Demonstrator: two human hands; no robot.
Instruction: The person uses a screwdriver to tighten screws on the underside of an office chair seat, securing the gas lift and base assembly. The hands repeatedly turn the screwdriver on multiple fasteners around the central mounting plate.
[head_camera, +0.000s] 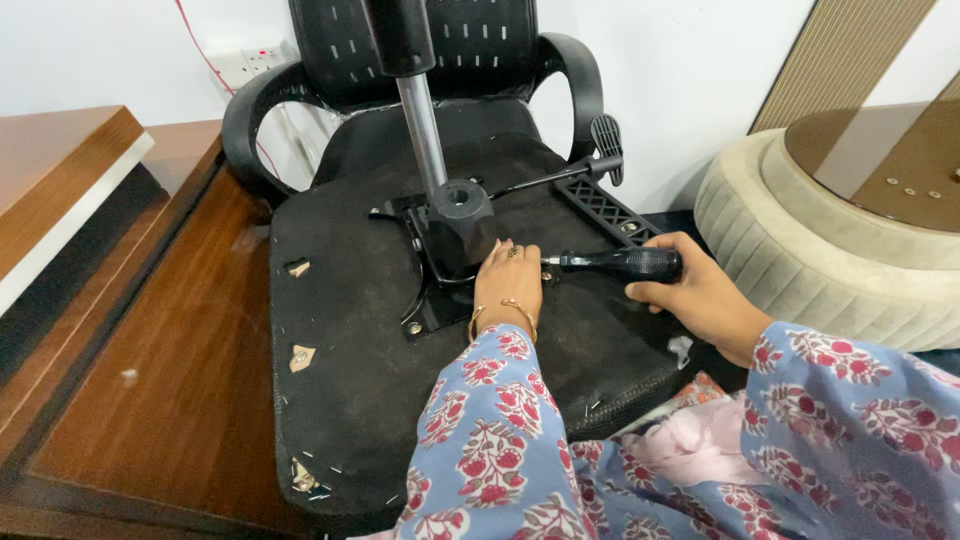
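1. Nearest you, your two floral-print sleeves reach out over an upturned office chair (380, 400) that lies seat-down on the wooden tabletop (170, 400). Its black fabric underside faces up, dotted with staples and a few small tears.
2. Your right hand (700, 295) has its fingers clamped round the black handle of a screwdriver (620, 264). The tool lies nearly level, its shaft pointing left toward the mounting plate.
3. Your left hand (508, 285), with bangles at the wrist, rests flat on the black metal mounting plate (435, 290), fingers together and lying against the plate by the screwdriver's tip. It grips nothing; whether it steadies the tip or a screw, you cannot tell, since the fingers hide that spot.
4. Judging by its look, the screwdriver is light and stiff, and its ribbed handle should resist slipping. A hold at mid-handle, as you have now, looks right for turning.
5. Treat the chair as heavy and awkward. The padded underside gives under pressure, while the plate and the chrome gas column (425, 135) rising from it are rigid, and so are the better places to brace.
6. Beyond the plate, a black lever (560, 172) with a paddle end sticks out to the right, and the armrests and mesh back stand against the white wall.
7. Far right, a beige upholstered round piece (800, 260) sits well apart from the chair.
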